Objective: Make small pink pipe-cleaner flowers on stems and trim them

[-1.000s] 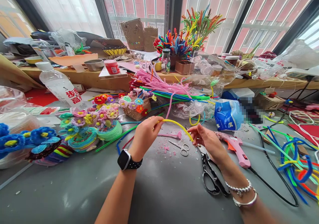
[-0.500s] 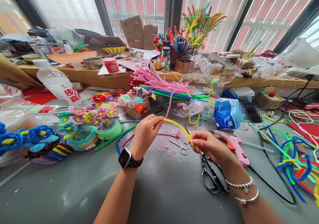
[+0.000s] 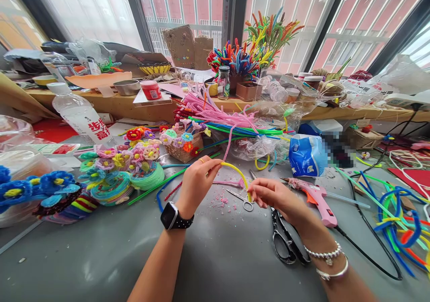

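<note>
A yellow pipe cleaner (image 3: 238, 168) arches between my two hands above the grey table. My left hand (image 3: 198, 182), with a watch on the wrist, pinches its left end between thumb and fingers. At the other end, the fingertips of my right hand (image 3: 273, 196) close on the pipe cleaner where it bends down. Under the arch lie small silver scissors (image 3: 244, 200) and a pink pipe cleaner piece (image 3: 231, 183). Large black-handled scissors (image 3: 285, 244) rest below my right hand, and a pink glue gun (image 3: 316, 197) lies to its right.
Pipe-cleaner flower baskets (image 3: 110, 183) crowd the left side, near a plastic bottle (image 3: 80, 114). A pile of pink pipe cleaners (image 3: 215, 109) lies ahead. A blue packet (image 3: 307, 154) stands at the right, beyond the glue gun's black cable (image 3: 372, 259). Tangled pipe cleaners (image 3: 399, 217) lie far right.
My right hand has moved a little left, toward my left hand. The yellow pipe cleaner now curves more sharply downward at its right end. My left hand has stayed nearly still.
</note>
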A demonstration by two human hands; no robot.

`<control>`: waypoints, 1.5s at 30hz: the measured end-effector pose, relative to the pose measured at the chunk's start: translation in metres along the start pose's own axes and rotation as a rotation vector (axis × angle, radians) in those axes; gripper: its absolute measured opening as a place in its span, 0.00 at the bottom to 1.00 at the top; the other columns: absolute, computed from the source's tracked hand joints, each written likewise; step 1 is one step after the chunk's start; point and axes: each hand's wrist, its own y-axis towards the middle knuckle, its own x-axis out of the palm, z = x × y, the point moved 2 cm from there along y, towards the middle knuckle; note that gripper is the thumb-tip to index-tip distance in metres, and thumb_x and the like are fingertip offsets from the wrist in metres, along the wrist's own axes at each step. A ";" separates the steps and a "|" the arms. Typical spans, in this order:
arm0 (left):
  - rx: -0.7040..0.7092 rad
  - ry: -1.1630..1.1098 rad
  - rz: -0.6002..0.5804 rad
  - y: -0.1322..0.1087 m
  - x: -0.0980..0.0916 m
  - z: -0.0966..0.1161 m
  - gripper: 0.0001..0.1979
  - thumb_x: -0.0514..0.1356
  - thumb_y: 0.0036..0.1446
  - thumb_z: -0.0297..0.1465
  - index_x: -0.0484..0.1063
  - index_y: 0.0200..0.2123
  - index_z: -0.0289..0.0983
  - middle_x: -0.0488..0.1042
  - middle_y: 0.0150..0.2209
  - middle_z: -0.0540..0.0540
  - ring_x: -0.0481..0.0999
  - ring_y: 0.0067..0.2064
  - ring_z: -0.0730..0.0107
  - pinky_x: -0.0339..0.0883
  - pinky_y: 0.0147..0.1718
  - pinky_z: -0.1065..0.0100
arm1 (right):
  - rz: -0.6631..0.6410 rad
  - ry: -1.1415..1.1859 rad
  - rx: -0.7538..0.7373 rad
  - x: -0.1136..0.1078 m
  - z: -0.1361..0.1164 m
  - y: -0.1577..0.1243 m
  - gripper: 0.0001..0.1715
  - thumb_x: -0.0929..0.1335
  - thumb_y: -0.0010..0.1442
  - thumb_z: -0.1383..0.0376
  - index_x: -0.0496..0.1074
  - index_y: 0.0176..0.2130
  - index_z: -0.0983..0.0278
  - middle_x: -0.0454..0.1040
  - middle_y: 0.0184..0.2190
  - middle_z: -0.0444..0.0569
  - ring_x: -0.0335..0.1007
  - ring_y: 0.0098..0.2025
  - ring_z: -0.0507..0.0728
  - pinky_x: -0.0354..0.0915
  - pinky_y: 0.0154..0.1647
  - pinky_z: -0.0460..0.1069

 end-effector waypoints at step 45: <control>-0.698 -1.268 -0.432 -0.011 0.030 0.041 0.12 0.63 0.41 0.35 0.69 0.25 0.31 0.71 0.22 0.49 0.70 0.23 0.77 0.64 0.25 0.74 | 0.387 0.204 -0.239 0.008 0.004 0.003 0.07 0.70 0.46 0.62 0.73 0.28 0.62 0.70 0.24 0.42 0.61 0.26 0.48 0.58 0.27 0.44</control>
